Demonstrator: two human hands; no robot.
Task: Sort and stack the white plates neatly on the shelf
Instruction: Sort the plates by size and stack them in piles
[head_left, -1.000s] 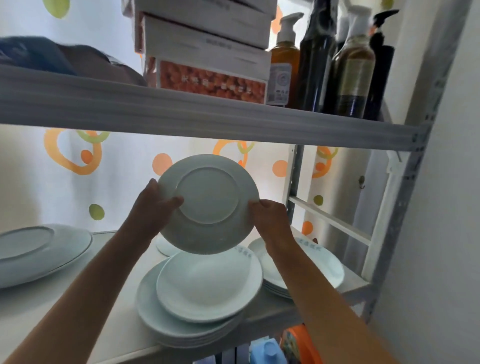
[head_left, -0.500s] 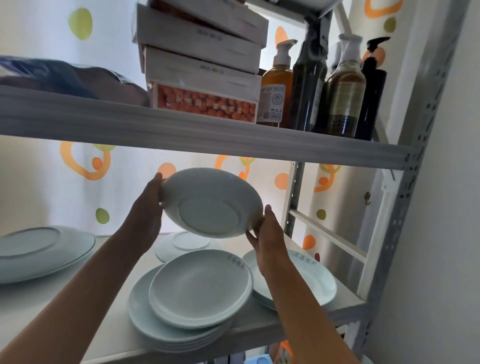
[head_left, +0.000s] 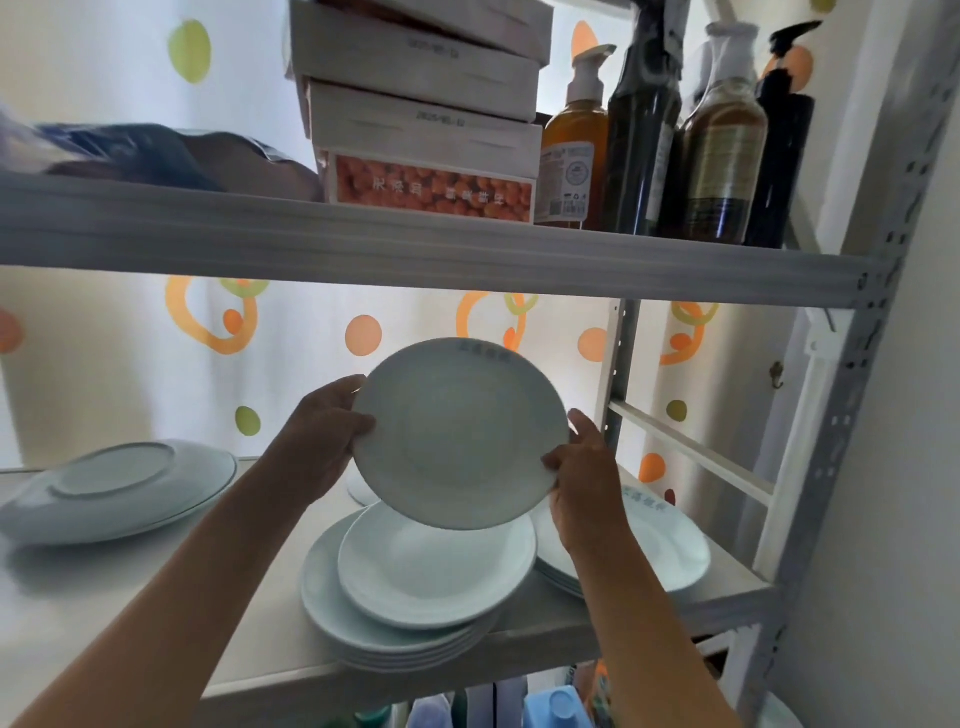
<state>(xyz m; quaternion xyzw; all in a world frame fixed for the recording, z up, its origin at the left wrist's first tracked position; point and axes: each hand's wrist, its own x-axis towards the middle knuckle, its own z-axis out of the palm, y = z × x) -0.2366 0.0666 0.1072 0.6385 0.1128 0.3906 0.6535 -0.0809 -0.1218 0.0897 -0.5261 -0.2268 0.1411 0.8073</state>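
I gripped the white plate (head_left: 460, 434) by opposite rims, left hand (head_left: 324, 434) and right hand (head_left: 584, 480) each pinching an edge, above the near stack (head_left: 415, 587). Next move, by my judgement: level, centre, lower onto it.

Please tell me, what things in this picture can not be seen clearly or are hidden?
All in the head view:
- Small plate at the back: mostly hidden behind the held plate and left hand.
- Right stack: its count is hidden by the right hand and forearm.
- Print on the held plate's rim: too blurred to read.
- Containers under the shelf: cut off by the bottom edge.
- Dark bundle on the upper shelf: blurred, unidentifiable.
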